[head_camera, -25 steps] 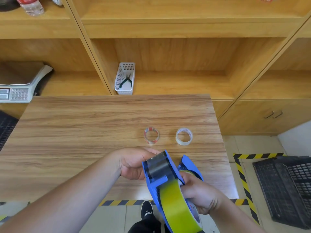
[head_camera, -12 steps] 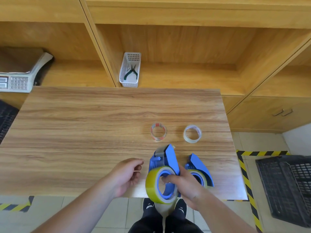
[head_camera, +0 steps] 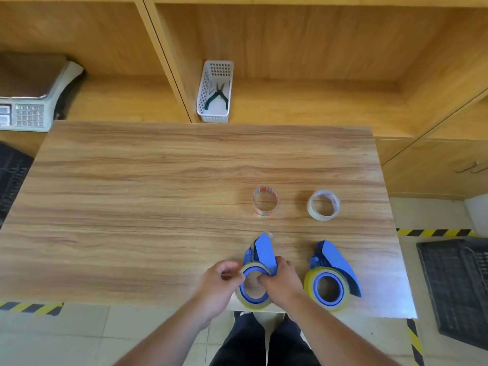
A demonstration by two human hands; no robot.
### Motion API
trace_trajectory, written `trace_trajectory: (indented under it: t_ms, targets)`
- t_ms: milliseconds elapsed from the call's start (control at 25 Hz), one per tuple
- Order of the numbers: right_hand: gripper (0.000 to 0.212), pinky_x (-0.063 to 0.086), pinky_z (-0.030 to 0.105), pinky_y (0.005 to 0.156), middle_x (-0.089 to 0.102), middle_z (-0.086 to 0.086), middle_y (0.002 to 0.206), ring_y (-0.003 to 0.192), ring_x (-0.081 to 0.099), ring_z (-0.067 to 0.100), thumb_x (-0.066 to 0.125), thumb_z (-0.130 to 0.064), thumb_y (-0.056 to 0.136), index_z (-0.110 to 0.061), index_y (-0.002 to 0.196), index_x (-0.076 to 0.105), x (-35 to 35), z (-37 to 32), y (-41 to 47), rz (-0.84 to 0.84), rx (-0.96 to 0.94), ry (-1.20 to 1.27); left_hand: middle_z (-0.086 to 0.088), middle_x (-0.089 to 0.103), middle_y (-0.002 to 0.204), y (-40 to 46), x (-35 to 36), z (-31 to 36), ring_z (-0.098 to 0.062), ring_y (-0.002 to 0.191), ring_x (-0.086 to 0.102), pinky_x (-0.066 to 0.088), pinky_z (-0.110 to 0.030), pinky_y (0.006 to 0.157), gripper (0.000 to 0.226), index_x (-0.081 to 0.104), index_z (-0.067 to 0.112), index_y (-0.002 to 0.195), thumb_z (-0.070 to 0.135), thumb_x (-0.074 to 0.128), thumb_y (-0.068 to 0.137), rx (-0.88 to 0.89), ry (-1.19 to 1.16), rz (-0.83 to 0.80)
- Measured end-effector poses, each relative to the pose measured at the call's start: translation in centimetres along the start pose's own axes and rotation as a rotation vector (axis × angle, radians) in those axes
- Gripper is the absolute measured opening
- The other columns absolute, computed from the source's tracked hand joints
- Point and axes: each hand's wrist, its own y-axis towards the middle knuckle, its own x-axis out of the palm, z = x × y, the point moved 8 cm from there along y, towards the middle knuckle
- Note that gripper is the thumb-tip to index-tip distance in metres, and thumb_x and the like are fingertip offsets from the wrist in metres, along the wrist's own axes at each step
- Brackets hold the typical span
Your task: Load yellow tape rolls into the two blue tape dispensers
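Observation:
Two blue tape dispensers lie on the wooden table point(head_camera: 132, 207) near its front edge. The left dispenser point(head_camera: 262, 250) carries a yellow tape roll point(head_camera: 250, 302) on its blue hub. My left hand point(head_camera: 219, 283) pinches the roll's left rim. My right hand point(head_camera: 282, 280) grips the roll's right side and the dispenser body. The right dispenser point(head_camera: 335, 260) lies untouched with a yellow roll point(head_camera: 307, 286) seated on its hub.
Two clear tape rolls, one with red print point(head_camera: 265, 200) and a plain one point(head_camera: 323, 204), lie beyond the dispensers. A white basket point(head_camera: 215, 92) with pliers sits on the shelf behind, a scale point(head_camera: 29, 101) at left, a black crate point(head_camera: 459, 289) on the floor at right.
The left dispenser came down from mid-air and now rests on the table. My left hand moved in from beside it and took hold of the roll's rim.

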Motion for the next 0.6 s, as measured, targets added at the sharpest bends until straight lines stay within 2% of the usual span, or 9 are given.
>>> trace_trajectory:
  t_ms: [160,320,400,600]
  targets:
    - [0.039,0.045,0.028,0.068,0.049,0.001,0.118,0.086,0.058,0.018,0.06,-0.021,0.082,-0.02,0.121,0.057,0.3,0.4,1.4,0.032,-0.019,-0.123,0.013,0.074,0.107,1.8,0.7,-1.3,-0.007,0.099,0.07,0.057,-0.036,0.099,0.03,0.07,0.03,0.121,0.029,0.075,0.091,-0.037,-0.013,0.022]
    - [0.048,0.051,0.032,0.077,0.045,-0.001,0.126,0.101,0.058,0.023,0.062,-0.018,0.086,-0.023,0.132,0.047,0.8,1.0,2.2,0.038,-0.043,-0.153,0.014,0.073,0.11,3.0,1.3,-2.7,-0.006,0.102,0.069,0.056,-0.038,0.102,0.028,0.07,0.031,0.121,0.028,0.073,0.093,-0.066,-0.023,0.007]
    - [0.048,0.054,0.037,0.086,0.045,-0.001,0.13,0.106,0.058,0.024,0.062,-0.016,0.087,-0.022,0.132,0.045,1.0,1.4,2.4,0.06,-0.041,-0.162,0.015,0.073,0.111,3.3,1.4,-3.2,-0.006,0.102,0.07,0.056,-0.038,0.102,0.023,0.069,0.039,0.113,0.03,0.073,0.092,-0.081,-0.015,0.009]
    - [0.053,0.052,0.042,0.097,0.043,0.003,0.138,0.116,0.055,0.028,0.064,-0.012,0.087,-0.018,0.135,0.043,1.5,2.0,2.8,0.1,-0.036,-0.184,0.016,0.075,0.11,4.1,1.8,-4.2,-0.005,0.101,0.071,0.057,-0.038,0.101,0.018,0.068,0.049,0.096,0.032,0.073,0.091,-0.083,0.005,0.026]
